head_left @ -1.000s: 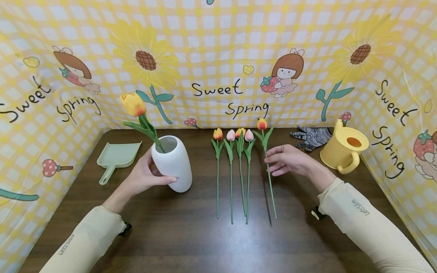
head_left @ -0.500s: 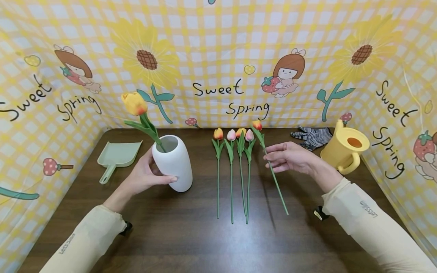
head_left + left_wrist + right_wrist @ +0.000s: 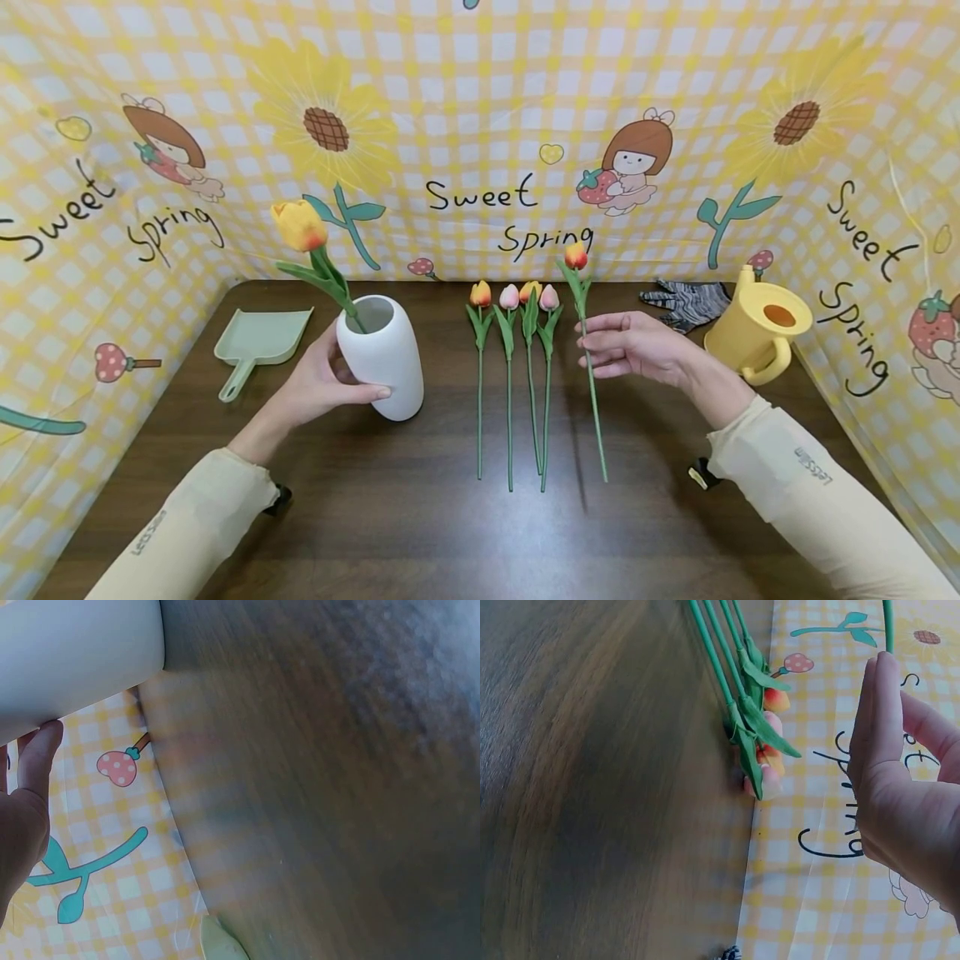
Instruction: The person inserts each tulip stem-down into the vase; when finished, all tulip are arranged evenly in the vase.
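Observation:
My left hand [image 3: 318, 385] grips a white vase [image 3: 397, 367] at the table's left, thumb across its front. A yellow tulip [image 3: 300, 225] stands in the vase, leaning left over the rim; its lower stem is hidden inside. In the left wrist view, the fingers touch the vase's side [image 3: 75, 656]. On the right, my right hand [image 3: 637, 350] pinches the stem of an orange-red tulip [image 3: 576, 257], bloom up, its lower end casting a shadow. Between the hands, several tulips [image 3: 509, 297] with pink and orange blooms lie side by side. The right wrist view shows their stems [image 3: 711, 652] too.
A pale green dustpan [image 3: 262, 336] lies at the back left. Toward the back right are a grey patterned glove [image 3: 686, 305] and a yellow watering can [image 3: 738, 337]. Checked cloth [image 3: 480, 125] walls in the brown table [image 3: 450, 533] at the back and sides.
The orange-red tulip in my right hand tilted leftward half a second ago and now stands more upright again, slightly higher than before. My left hand and the vase have hardly moved.

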Action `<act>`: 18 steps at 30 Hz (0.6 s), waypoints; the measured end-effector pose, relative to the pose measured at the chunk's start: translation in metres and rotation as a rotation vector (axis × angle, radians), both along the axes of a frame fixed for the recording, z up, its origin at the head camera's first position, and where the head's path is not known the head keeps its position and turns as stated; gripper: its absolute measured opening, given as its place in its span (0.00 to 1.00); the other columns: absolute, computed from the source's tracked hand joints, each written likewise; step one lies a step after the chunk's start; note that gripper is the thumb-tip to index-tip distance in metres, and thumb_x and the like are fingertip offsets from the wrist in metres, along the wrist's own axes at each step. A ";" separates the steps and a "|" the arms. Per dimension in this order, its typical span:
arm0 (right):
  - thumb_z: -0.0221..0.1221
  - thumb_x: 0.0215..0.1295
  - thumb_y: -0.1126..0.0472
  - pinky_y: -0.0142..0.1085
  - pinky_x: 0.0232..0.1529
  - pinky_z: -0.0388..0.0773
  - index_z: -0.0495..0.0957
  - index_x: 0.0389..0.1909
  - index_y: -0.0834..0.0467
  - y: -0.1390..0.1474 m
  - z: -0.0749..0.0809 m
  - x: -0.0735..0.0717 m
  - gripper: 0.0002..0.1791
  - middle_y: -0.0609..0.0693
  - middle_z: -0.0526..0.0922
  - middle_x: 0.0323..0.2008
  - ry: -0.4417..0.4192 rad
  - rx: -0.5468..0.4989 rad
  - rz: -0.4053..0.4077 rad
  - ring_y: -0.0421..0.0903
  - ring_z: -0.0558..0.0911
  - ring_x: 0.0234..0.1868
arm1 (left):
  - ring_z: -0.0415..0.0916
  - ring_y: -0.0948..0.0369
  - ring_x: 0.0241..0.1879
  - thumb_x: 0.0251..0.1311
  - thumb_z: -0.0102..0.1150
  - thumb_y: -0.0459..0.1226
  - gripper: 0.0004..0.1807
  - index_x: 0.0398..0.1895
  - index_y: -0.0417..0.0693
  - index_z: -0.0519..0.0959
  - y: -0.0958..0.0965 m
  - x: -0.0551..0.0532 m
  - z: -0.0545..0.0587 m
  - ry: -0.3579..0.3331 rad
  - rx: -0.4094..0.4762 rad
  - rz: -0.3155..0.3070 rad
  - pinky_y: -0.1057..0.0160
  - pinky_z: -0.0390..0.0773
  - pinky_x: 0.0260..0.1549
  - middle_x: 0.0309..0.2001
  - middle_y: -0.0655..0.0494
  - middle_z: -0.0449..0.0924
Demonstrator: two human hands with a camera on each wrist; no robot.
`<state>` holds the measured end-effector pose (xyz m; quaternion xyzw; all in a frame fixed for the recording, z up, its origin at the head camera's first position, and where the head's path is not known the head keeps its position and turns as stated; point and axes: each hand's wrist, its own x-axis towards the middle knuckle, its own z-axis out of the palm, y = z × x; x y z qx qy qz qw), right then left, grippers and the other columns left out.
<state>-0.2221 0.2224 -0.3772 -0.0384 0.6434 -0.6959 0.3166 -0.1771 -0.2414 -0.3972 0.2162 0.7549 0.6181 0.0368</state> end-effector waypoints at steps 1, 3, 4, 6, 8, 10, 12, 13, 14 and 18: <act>0.55 0.75 0.69 0.44 0.45 0.86 0.77 0.54 0.60 0.000 0.001 0.001 0.11 0.53 0.88 0.41 0.006 -0.016 -0.002 0.49 0.88 0.42 | 0.76 0.53 0.54 0.41 0.78 0.19 0.53 0.73 0.50 0.62 0.002 0.002 0.003 -0.001 -0.001 0.001 0.56 0.84 0.48 0.60 0.44 0.73; 0.54 0.75 0.69 0.44 0.45 0.86 0.78 0.53 0.59 -0.001 0.004 0.002 0.11 0.52 0.87 0.40 0.018 -0.044 -0.005 0.49 0.88 0.42 | 0.77 0.53 0.54 0.41 0.78 0.19 0.53 0.72 0.50 0.63 0.003 0.005 0.007 0.000 0.002 -0.001 0.56 0.84 0.47 0.59 0.45 0.73; 0.54 0.75 0.69 0.44 0.45 0.86 0.78 0.53 0.59 -0.002 0.006 0.003 0.11 0.52 0.87 0.40 0.023 -0.058 -0.010 0.50 0.88 0.42 | 0.77 0.53 0.54 0.41 0.78 0.19 0.53 0.72 0.50 0.63 0.003 0.005 0.007 -0.001 0.003 -0.001 0.56 0.84 0.47 0.59 0.45 0.73; 0.54 0.75 0.69 0.44 0.45 0.86 0.78 0.53 0.58 -0.003 0.010 0.006 0.11 0.52 0.86 0.41 0.036 -0.080 -0.016 0.50 0.88 0.42 | 0.77 0.53 0.54 0.41 0.78 0.19 0.52 0.72 0.50 0.63 0.003 0.005 0.007 -0.001 0.002 0.000 0.56 0.84 0.47 0.59 0.44 0.73; 0.54 0.75 0.69 0.44 0.45 0.86 0.78 0.53 0.57 -0.004 0.014 0.008 0.11 0.51 0.86 0.42 0.043 -0.112 -0.023 0.50 0.88 0.43 | 0.77 0.53 0.53 0.41 0.78 0.19 0.52 0.72 0.49 0.63 0.003 0.004 0.007 0.001 0.002 0.000 0.56 0.84 0.47 0.59 0.45 0.74; 0.54 0.75 0.69 0.45 0.46 0.86 0.79 0.51 0.57 -0.005 0.018 0.010 0.11 0.51 0.85 0.42 0.050 -0.158 -0.032 0.52 0.88 0.43 | 0.77 0.53 0.53 0.41 0.78 0.19 0.52 0.72 0.49 0.63 0.003 0.004 0.007 0.003 0.003 -0.002 0.56 0.84 0.47 0.59 0.45 0.74; 0.54 0.75 0.70 0.46 0.47 0.85 0.80 0.50 0.56 -0.006 0.020 0.012 0.11 0.51 0.85 0.42 0.053 -0.213 -0.037 0.53 0.88 0.44 | 0.77 0.53 0.53 0.41 0.78 0.19 0.52 0.72 0.49 0.63 0.003 0.004 0.007 0.002 0.005 -0.003 0.56 0.84 0.47 0.59 0.45 0.73; 0.53 0.75 0.71 0.47 0.48 0.84 0.80 0.49 0.57 -0.007 0.020 0.013 0.11 0.52 0.86 0.42 0.053 -0.242 -0.039 0.54 0.88 0.45 | 0.77 0.53 0.53 0.41 0.78 0.19 0.52 0.72 0.49 0.63 0.003 0.004 0.007 0.003 0.007 -0.004 0.56 0.84 0.47 0.59 0.45 0.73; 0.53 0.75 0.72 0.48 0.49 0.84 0.80 0.48 0.57 -0.008 0.021 0.014 0.11 0.52 0.86 0.41 0.055 -0.269 -0.042 0.54 0.88 0.45 | 0.77 0.53 0.53 0.41 0.78 0.19 0.52 0.72 0.49 0.63 0.003 0.004 0.007 0.002 0.008 -0.004 0.56 0.84 0.47 0.59 0.45 0.73; 0.53 0.74 0.74 0.50 0.51 0.82 0.79 0.44 0.60 -0.010 0.020 0.016 0.09 0.54 0.87 0.41 0.064 -0.355 -0.053 0.55 0.88 0.46 | 0.77 0.53 0.53 0.41 0.77 0.19 0.52 0.72 0.49 0.63 0.003 0.004 0.006 -0.002 0.018 -0.010 0.55 0.84 0.47 0.59 0.44 0.73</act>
